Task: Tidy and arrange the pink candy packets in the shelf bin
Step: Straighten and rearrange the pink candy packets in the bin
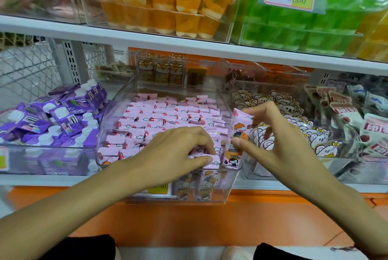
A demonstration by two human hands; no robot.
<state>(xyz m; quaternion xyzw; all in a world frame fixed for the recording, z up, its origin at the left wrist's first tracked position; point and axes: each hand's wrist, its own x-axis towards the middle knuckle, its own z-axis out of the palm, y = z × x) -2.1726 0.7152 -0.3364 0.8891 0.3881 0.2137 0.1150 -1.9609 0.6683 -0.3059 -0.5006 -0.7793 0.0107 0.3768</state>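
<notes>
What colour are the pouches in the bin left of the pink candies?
Purple, with white caps. The purple pouches show clearly in the head view, the only one here.

bright, even shop light falls from above, with no hard shadows; only a soft dim band lies under the white shelf board (pixel 189 43) and below the clear bin (pixel 227 192). pale glare streaks the clear bin's front wall and the clear boxes above the shelf board. focus is sharpest on the pink candy packets (pixel 168 112) inside the clear bin. motion blur smears the fingers (pixel 267 131) of the right hand (pixel 279 144) just right of the bin. well away from the bin, the corners go soft and the shelf board bows with wide-angle distortion
</notes>
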